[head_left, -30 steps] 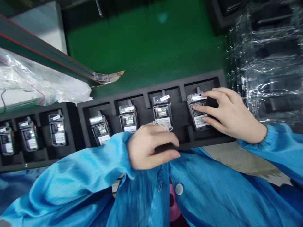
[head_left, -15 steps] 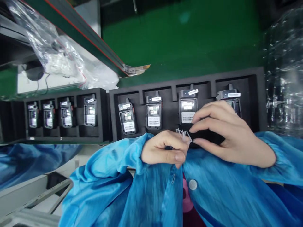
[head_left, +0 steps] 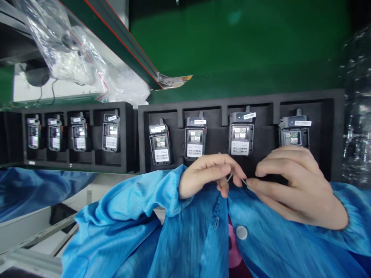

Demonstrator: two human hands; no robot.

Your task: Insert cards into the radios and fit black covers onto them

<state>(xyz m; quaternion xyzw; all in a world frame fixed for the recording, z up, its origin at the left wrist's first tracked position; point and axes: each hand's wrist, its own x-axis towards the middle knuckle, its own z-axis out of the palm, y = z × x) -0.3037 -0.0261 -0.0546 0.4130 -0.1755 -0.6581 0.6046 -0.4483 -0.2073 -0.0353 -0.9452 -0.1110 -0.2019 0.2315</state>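
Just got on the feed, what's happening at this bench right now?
A person in a blue coat holds both hands together in front of a black foam tray. The left hand and right hand pinch a small pale piece between their fingertips. Four open-backed handsets sit in the tray's slots.

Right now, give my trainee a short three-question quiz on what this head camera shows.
1. True or false: the right hand rests on a handset.
2. How many handsets sit in the nearer foam tray?
3. What do both hands pinch: A) a barcode label, B) small clear plastic pieces, C) a coat button?

Key: 1. False; it meets the left hand over the blue coat. 2. Four. 3. B.
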